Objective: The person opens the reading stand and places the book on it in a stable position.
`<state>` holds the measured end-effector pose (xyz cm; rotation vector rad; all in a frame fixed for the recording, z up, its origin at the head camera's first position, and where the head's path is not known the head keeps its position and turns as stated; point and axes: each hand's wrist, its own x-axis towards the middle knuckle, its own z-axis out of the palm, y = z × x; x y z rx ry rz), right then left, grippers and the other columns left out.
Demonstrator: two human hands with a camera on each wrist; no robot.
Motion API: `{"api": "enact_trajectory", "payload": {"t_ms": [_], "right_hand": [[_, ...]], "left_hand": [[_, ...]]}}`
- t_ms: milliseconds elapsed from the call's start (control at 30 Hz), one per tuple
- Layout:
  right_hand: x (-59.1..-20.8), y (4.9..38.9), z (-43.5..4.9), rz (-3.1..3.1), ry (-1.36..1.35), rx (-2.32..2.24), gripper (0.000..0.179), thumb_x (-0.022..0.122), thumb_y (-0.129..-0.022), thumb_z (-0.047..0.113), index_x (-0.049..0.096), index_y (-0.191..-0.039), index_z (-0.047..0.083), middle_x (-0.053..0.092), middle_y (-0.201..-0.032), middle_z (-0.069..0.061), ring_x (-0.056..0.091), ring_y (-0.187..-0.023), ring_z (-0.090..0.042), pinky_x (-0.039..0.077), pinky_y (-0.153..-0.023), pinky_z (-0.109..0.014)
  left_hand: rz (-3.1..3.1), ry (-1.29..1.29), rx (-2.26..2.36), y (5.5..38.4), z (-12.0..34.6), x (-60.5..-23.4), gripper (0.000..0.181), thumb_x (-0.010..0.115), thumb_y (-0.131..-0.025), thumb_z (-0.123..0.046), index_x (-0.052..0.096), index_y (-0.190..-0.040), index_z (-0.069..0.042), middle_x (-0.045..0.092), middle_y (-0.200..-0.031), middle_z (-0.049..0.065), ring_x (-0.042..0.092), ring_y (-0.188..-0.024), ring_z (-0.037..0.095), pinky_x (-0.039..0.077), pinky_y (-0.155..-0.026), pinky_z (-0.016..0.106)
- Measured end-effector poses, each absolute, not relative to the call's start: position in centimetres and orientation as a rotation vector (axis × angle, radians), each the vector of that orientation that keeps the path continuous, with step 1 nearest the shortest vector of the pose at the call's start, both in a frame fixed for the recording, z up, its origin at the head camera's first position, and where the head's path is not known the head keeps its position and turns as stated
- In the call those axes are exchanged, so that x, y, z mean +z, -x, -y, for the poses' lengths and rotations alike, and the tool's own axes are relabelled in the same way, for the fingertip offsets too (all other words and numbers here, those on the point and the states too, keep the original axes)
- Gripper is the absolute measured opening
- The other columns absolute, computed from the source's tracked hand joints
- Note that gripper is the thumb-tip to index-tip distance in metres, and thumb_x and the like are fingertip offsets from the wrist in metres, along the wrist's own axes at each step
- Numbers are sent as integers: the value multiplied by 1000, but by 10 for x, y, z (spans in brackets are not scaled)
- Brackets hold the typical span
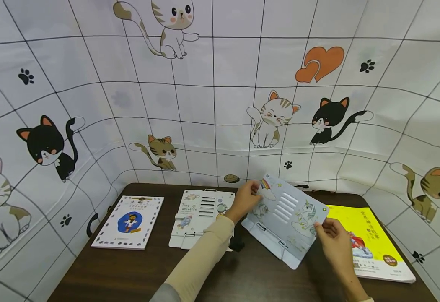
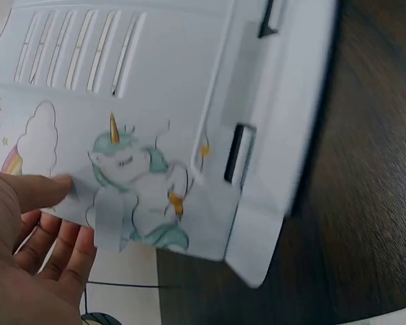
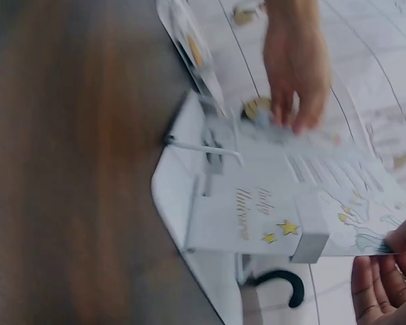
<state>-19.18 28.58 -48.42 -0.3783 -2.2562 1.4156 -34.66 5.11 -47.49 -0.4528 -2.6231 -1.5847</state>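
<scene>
Unicorn bookstand point(image 1: 286, 226) tilts between both hands on my feed, its lip slanting from far left to near right, right of the Tiny universe bookstand point(image 1: 199, 222). I see the left hand point(image 1: 243, 200) pinching its far left edge, the right hand point(image 1: 334, 243) clamped on its right edge.

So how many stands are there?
2: the Tiny universe stand on the table, and the unicorn stand, held between the left hand and right hand.

Study corner: books point(image 1: 129, 222), cat-print backdrop point(image 1: 231, 100)
</scene>
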Motion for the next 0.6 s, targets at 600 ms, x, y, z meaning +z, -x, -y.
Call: {"api": "enact_trajectory", "payload": {"t_ms": [600], "right_hand": [[-472, 280, -324, 2437, 265, 1242, 40, 69, -105, 22, 67, -134, -5, 72, -127, -29, 45, -78, 24, 42, -69, -2]], "left_hand": [[2537, 413, -1677, 332, -28, -485, 21, 84, -92, -10, 67, -104, -4, 70, -97, 7, 63, -85, 11, 53, -75, 24]]}}
